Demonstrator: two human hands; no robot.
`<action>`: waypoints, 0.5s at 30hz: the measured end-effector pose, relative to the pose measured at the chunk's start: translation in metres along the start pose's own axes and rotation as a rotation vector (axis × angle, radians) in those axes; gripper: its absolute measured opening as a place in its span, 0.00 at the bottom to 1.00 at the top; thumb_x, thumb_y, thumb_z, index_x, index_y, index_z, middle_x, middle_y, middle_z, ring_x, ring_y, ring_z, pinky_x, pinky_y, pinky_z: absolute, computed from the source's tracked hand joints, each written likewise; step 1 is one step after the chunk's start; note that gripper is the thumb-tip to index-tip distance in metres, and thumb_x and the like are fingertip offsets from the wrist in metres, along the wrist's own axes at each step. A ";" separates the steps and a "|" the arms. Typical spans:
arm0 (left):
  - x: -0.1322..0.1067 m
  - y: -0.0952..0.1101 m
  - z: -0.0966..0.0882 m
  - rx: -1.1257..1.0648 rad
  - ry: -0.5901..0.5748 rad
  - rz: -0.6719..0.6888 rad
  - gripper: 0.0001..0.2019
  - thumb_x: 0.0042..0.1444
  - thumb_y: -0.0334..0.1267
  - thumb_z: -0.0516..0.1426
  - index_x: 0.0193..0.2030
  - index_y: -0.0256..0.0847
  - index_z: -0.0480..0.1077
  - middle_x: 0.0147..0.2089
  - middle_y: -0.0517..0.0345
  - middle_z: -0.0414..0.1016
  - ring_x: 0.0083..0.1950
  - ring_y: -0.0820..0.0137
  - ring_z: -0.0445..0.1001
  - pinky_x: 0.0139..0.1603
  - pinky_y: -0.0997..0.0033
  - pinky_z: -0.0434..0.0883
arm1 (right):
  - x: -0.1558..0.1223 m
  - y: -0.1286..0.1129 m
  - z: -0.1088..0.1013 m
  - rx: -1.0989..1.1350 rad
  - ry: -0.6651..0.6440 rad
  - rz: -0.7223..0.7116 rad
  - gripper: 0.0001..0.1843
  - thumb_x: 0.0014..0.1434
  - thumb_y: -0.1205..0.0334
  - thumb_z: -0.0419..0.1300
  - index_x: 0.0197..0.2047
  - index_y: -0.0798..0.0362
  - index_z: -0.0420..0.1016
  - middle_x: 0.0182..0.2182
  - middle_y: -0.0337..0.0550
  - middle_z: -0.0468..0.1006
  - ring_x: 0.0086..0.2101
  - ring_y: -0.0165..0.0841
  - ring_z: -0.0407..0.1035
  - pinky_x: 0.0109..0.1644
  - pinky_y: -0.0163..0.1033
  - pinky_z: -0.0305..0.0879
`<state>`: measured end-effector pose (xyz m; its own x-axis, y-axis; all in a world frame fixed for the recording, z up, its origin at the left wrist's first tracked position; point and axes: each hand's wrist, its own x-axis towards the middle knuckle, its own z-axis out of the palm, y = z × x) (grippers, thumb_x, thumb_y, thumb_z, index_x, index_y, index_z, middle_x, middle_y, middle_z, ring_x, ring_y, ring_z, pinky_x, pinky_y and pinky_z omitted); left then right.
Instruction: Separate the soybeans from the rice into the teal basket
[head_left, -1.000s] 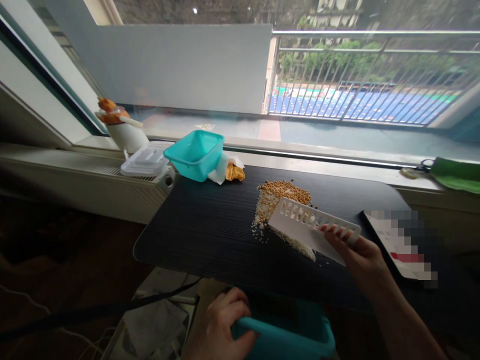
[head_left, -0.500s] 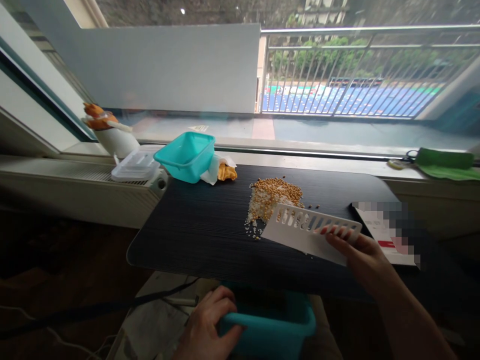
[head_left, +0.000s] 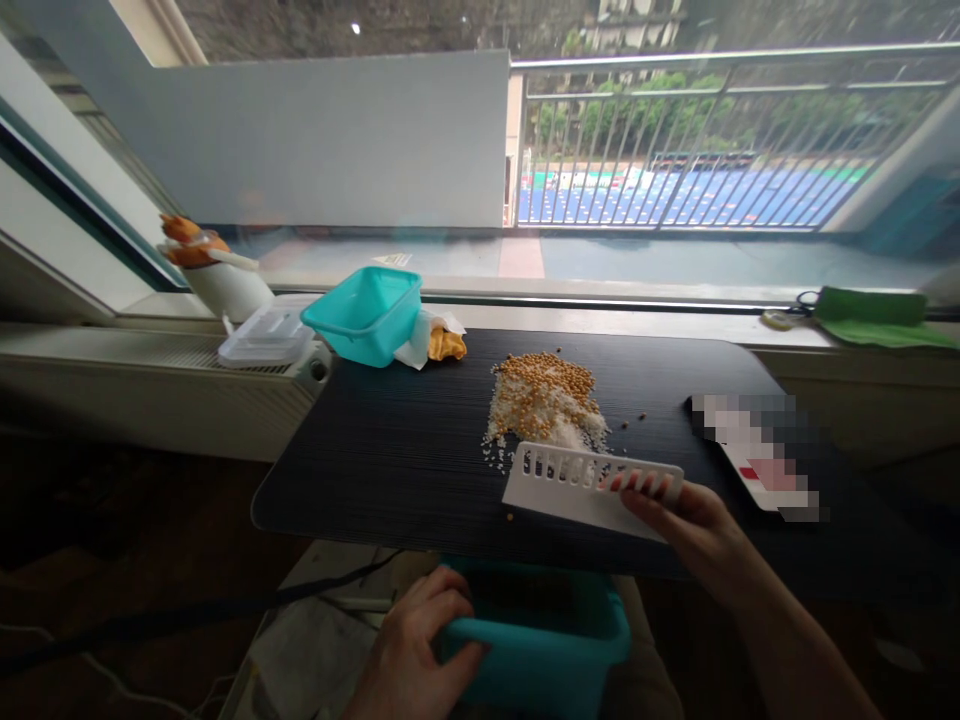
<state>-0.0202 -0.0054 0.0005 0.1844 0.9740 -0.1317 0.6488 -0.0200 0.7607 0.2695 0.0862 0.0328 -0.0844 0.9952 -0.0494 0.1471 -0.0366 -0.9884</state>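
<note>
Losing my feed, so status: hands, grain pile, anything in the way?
Left hand gripping lower bin; right hand holding slotted plate. Grain pile on table, beyond plate. Pixelated item farther right, apparently not in the way.

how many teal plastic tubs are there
2: one teal rectangular plastic tub at the far-left corner of the black tabletop, and another teal tub below its near edge, rim held by the bare left hand. More could be hidden.

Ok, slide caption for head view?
Right hand holds white slotted panel near golden-and-white grain pile; left hand grips lower turquoise plastic bin.
</note>
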 end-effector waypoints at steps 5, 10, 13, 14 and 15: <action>-0.001 -0.003 0.002 0.007 0.011 0.084 0.07 0.49 0.25 0.58 0.26 0.41 0.69 0.35 0.58 0.74 0.39 0.67 0.76 0.41 0.74 0.70 | -0.018 -0.009 0.003 0.052 -0.120 0.138 0.13 0.51 0.49 0.68 0.34 0.47 0.85 0.31 0.43 0.85 0.33 0.38 0.77 0.38 0.37 0.72; 0.001 -0.003 0.002 0.011 0.022 0.064 0.07 0.47 0.24 0.58 0.25 0.40 0.69 0.35 0.58 0.74 0.38 0.67 0.76 0.41 0.74 0.70 | -0.006 -0.016 -0.005 0.045 0.334 -0.018 0.12 0.45 0.51 0.72 0.31 0.47 0.84 0.34 0.42 0.85 0.39 0.41 0.77 0.51 0.46 0.69; 0.005 0.003 0.006 -0.031 0.005 0.044 0.07 0.48 0.24 0.57 0.25 0.40 0.69 0.36 0.58 0.73 0.39 0.68 0.76 0.41 0.75 0.69 | 0.002 -0.017 -0.024 0.074 0.735 -0.032 0.12 0.41 0.53 0.73 0.28 0.50 0.82 0.32 0.43 0.83 0.38 0.44 0.76 0.54 0.53 0.67; 0.007 0.007 0.009 -0.050 -0.011 0.037 0.08 0.48 0.24 0.57 0.25 0.40 0.69 0.36 0.58 0.73 0.39 0.68 0.75 0.41 0.75 0.69 | 0.001 -0.015 -0.033 0.080 0.828 -0.063 0.12 0.41 0.54 0.73 0.29 0.50 0.82 0.33 0.43 0.83 0.41 0.45 0.76 0.55 0.54 0.65; 0.009 0.012 0.014 -0.070 -0.028 0.033 0.08 0.48 0.23 0.57 0.25 0.40 0.69 0.36 0.58 0.73 0.39 0.68 0.75 0.41 0.75 0.68 | -0.001 -0.011 -0.043 0.079 0.872 -0.080 0.12 0.42 0.54 0.73 0.30 0.50 0.81 0.34 0.44 0.82 0.44 0.47 0.74 0.57 0.54 0.64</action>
<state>-0.0008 0.0002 -0.0003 0.2259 0.9664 -0.1229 0.5892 -0.0351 0.8072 0.3105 0.0896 0.0500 0.6961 0.7086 0.1153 0.1015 0.0618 -0.9929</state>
